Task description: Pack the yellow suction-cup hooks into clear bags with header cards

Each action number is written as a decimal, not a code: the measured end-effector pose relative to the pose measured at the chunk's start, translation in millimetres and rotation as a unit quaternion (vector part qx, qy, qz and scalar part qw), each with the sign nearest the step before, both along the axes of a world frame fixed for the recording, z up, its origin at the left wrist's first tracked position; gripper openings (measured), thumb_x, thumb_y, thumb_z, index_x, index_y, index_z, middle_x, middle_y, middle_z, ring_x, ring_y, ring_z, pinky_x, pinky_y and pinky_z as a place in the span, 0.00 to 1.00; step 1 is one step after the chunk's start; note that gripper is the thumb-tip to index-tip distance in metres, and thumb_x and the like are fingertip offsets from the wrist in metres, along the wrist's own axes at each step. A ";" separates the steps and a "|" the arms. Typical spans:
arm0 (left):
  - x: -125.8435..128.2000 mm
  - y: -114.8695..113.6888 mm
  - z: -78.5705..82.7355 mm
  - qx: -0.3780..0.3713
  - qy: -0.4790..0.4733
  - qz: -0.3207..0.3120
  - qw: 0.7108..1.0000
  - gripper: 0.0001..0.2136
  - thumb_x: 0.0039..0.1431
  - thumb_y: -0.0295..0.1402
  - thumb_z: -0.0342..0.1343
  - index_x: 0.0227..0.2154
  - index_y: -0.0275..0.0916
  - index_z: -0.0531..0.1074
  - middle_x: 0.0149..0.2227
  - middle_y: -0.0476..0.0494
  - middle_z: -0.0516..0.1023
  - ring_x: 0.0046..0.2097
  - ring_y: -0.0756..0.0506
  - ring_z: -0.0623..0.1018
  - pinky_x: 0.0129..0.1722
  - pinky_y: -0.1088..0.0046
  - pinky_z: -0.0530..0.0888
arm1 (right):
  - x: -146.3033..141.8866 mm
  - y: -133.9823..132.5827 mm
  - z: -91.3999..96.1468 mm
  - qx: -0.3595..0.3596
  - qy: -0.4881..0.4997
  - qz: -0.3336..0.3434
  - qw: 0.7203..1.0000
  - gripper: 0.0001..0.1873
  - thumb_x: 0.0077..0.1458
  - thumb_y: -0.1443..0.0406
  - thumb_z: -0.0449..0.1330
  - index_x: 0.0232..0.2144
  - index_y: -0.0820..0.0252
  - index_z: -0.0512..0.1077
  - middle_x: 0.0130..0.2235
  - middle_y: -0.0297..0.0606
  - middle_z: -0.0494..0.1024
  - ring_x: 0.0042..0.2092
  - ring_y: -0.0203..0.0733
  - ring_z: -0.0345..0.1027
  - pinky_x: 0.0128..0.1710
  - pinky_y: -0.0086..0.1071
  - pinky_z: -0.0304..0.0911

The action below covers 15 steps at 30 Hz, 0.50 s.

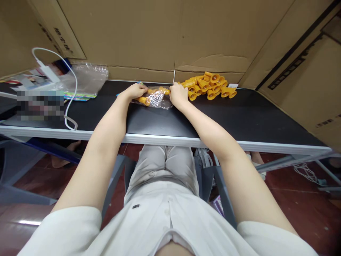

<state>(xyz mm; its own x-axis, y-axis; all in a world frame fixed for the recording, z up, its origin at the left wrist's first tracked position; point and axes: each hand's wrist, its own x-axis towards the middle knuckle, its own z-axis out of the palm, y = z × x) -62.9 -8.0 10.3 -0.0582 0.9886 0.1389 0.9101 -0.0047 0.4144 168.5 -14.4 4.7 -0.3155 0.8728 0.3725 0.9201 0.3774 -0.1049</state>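
Note:
A clear plastic bag lies on the dark tabletop in front of me, with yellow plastic toy trumpets in it. My left hand grips the bag's left end, fingers closed over its edge. At the other end, the closed fingers of my right hand hold the end of a yellow trumpet that points into the bag; the fingertips are partly hidden. Just right of this hand is a pile of yellow toy trumpets, their flared ends mostly facing me.
Cardboard walls enclose the table at the back and sides. On the left lie empty clear bags with coloured cards, a white cable and a white device. A blurred patch covers the near left.

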 end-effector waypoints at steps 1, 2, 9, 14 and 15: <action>0.7 -0.5 0.7 -0.003 0.002 -0.001 1.000 0.22 0.66 0.36 0.55 0.57 0.40 0.86 0.60 0.43 0.87 0.63 0.36 0.82 0.66 0.70 0.75 | -1.4 -3.4 2.6 -0.004 -0.008 -0.007 1.000 0.24 0.75 0.71 0.46 0.57 0.67 0.80 0.61 0.61 0.78 0.63 0.65 0.70 0.62 0.59 0.64; 1.4 -1.4 1.5 -0.006 0.002 0.000 1.000 0.23 0.67 0.36 0.54 0.58 0.40 0.86 0.60 0.42 0.87 0.63 0.36 0.82 0.65 0.70 0.75 | -2.6 -6.9 5.2 -0.006 -0.017 -0.013 1.000 0.24 0.74 0.73 0.45 0.57 0.68 0.80 0.61 0.61 0.78 0.63 0.64 0.71 0.62 0.57 0.64; 6.6 -8.5 6.6 -0.016 -0.011 0.008 1.000 0.23 0.70 0.36 0.53 0.59 0.35 0.85 0.61 0.39 0.86 0.62 0.38 0.83 0.66 0.73 0.73 | -5.5 -10.9 7.4 -0.004 -0.037 -0.029 0.999 0.25 0.72 0.76 0.45 0.58 0.69 0.79 0.61 0.61 0.79 0.64 0.63 0.72 0.63 0.55 0.65; 7.6 -8.1 4.6 -0.009 -0.021 0.016 1.000 0.23 0.71 0.35 0.52 0.61 0.37 0.83 0.64 0.40 0.85 0.65 0.38 0.81 0.67 0.72 0.72 | -4.3 -1.0 -1.2 0.020 -0.016 0.023 0.999 0.22 0.72 0.72 0.49 0.56 0.68 0.79 0.60 0.63 0.79 0.63 0.66 0.72 0.62 0.59 0.68; 7.4 -7.3 3.9 -0.006 -0.020 0.021 1.000 0.23 0.71 0.35 0.51 0.62 0.38 0.83 0.65 0.40 0.84 0.66 0.38 0.80 0.67 0.72 0.72 | -4.0 -0.6 -1.5 0.010 -0.015 0.035 0.999 0.21 0.72 0.72 0.49 0.56 0.67 0.79 0.60 0.62 0.78 0.63 0.64 0.72 0.63 0.57 0.69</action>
<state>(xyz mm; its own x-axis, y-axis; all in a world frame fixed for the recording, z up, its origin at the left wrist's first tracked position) -55.5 -15.4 14.2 -0.1056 0.9866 0.1246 0.8917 0.0385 0.4510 164.5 -15.0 3.2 -0.3872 0.8401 0.3799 0.8937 0.4433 -0.0694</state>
